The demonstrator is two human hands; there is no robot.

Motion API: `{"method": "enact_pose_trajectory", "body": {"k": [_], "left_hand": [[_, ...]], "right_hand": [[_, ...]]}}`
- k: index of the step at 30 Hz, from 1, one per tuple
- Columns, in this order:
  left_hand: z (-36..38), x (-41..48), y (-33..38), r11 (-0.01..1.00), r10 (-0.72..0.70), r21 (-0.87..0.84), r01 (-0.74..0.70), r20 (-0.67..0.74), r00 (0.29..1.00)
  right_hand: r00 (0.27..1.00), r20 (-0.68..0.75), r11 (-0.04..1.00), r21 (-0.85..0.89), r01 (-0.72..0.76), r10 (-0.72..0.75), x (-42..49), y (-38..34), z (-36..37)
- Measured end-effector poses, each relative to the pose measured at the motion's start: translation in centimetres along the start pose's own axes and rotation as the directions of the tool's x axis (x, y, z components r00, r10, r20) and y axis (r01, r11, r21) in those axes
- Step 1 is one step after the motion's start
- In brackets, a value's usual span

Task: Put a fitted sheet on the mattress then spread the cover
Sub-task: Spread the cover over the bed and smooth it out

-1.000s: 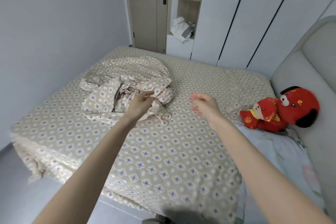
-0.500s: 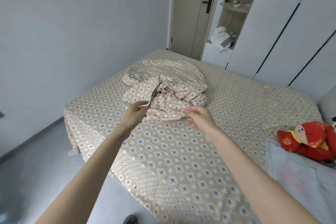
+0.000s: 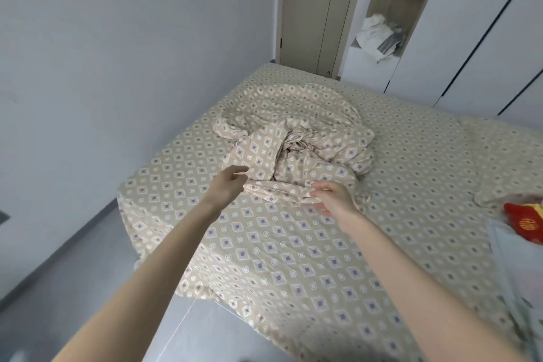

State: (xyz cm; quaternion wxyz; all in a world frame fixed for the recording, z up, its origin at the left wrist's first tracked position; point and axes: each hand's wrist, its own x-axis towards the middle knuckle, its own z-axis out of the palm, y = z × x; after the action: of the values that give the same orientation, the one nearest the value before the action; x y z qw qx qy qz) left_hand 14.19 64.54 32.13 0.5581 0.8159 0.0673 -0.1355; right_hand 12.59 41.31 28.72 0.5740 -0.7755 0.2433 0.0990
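Fingers (image 3: 318,189) of the right hand (image 3: 333,200) were curled over the near fold of the cover (image 3: 293,141), pinching it against the thumb. The left hand (image 3: 230,185) reached the other end of that same fold, its fingers a little apart around the cloth and not plainly closed on it. The cover lay bunched in a heap in the middle of the bed, on top of the sheet (image 3: 264,267), which matched it in pattern and was spread over the mattress, hanging loose at the near corner. The cover looked thin, soft and light, so it would likely sag and twist between the hands rather than hold any shape. An edge or a corner seemed a better hold than the tangled middle, where a pull might only tighten the knot. A red toy (image 3: 526,223) lay well apart, at the right.
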Motion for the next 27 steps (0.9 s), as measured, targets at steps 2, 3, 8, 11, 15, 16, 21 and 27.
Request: {"method": "enact_pose_trajectory", "body": {"k": [2,3,8,11,15,16,21,27], "left_hand": [[-0.7,2.4,-0.3,1.000,-0.016,0.009,0.016,0.035,0.999],[-0.9,3.3,-0.5,1.000,-0.021,0.011,0.021,0.048,0.999],[-1.4,9.9,-1.4,0.997,-0.074,0.022,0.072,0.104,0.992],[-1.1,14.0,-2.0,0.993,-0.113,0.042,0.108,0.126,0.986],[0.6,21.1,-3.3,0.983,-0.178,0.082,0.167,0.158,0.971],[1.0,22.4,-3.8,0.978,-0.200,0.093,0.187,0.161,0.966],[3.6,31.4,-7.8,0.924,-0.368,0.167,0.344,0.141,0.919],[6.3,38.1,-12.9,0.872,-0.479,0.186,0.453,0.140,0.866]], "right_hand": [[0.999,-0.025,0.999,0.001,-0.036,0.036,1.6,-0.2,1.2],[0.998,-0.035,0.999,0.001,-0.052,0.052,2.2,-0.3,1.5],[0.986,-0.061,0.988,0.004,-0.153,0.153,7.6,-0.3,3.6],[0.978,-0.058,0.979,-0.017,-0.202,0.201,11.1,0.1,4.8],[0.959,-0.062,0.958,-0.059,-0.281,0.277,17.8,1.0,6.7],[0.957,-0.063,0.954,-0.084,-0.289,0.285,19.2,1.3,7.2],[0.962,0.007,0.905,-0.340,-0.254,0.272,28.5,3.3,9.1],[0.949,0.105,0.775,-0.607,-0.177,0.299,36.5,8.1,10.5]]}}
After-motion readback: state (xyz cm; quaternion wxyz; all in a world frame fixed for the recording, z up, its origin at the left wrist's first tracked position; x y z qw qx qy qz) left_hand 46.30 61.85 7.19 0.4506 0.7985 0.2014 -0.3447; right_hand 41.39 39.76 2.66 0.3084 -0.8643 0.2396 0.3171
